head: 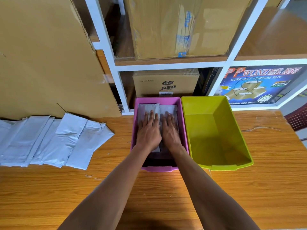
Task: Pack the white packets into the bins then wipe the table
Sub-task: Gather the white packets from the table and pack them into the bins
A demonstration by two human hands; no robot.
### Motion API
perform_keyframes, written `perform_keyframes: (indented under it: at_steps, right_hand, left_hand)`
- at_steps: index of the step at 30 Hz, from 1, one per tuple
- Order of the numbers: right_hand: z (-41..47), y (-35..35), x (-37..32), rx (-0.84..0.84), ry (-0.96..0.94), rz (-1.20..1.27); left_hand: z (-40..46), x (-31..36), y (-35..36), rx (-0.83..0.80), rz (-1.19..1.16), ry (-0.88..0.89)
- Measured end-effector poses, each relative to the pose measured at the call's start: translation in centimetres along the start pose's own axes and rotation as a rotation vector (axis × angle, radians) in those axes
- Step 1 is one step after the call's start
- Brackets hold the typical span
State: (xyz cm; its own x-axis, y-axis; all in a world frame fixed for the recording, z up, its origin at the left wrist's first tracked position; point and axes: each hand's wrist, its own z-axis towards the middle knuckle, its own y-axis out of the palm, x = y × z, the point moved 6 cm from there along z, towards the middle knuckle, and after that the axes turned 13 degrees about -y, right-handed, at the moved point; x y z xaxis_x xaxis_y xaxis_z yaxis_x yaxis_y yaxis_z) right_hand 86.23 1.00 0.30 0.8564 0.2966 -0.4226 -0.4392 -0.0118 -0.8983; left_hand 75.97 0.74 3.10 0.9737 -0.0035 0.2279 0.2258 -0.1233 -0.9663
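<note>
While both hands, left hand [148,133] and right hand [171,132], press flat with fingers spread on two white packets [149,108] inside the pink bin [183,123], probably to seat them level, more packets [49,140] wait far left on the bench [149,196]; the green bin [239,135] sits just right.

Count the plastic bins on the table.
2. The pink bin stands at the table's centre, with both hands pressing packets inside it. The green bin sits against its right side and holds nothing. None appears hidden.
</note>
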Motion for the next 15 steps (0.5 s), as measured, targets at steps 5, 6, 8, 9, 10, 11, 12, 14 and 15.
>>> perform_keyframes:
  at_steps: [5,6,8,9,10,11,12,14,15]
  right_hand:
    - [1.2,1.1,1.1,-0.016,-0.008,0.018]
    - [1.1,1.5,1.4,-0.027,-0.003,0.043]
    - [1.0,2.3,2.0,-0.046,0.014,0.076]
    - [1.0,2.6,2.3,-0.049,0.025,0.077]
    - [1.0,2.8,2.5,-0.05,0.035,0.071]
    - [1.0,2.9,2.6,-0.049,0.04,0.063]
    - [1.1,2.9,2.6,-0.05,0.044,0.061]
    - [1.2,3.1,2.6,-0.059,0.056,0.073]
    - [1.2,3.3,2.7,-0.059,0.061,0.069]
  left_hand:
    - [1.4,-0.3,0.7,-0.022,-0.009,-0.002]
    - [1.6,-0.6,1.0,-0.034,0.005,-0.006]
    - [1.8,-1.0,1.6,-0.031,0.039,0.005]
    - [1.9,-1.2,1.9,-0.016,0.049,0.012]
    - [2.0,-1.3,2.3,0.0,0.056,0.019]
    - [2.0,-1.4,2.5,0.014,0.062,0.024]
    - [2.1,-1.4,2.8,0.024,0.065,0.028]
    - [2.2,-1.7,3.3,0.04,0.077,0.043]
    - [2.2,-1.9,3.5,0.054,0.084,0.051]
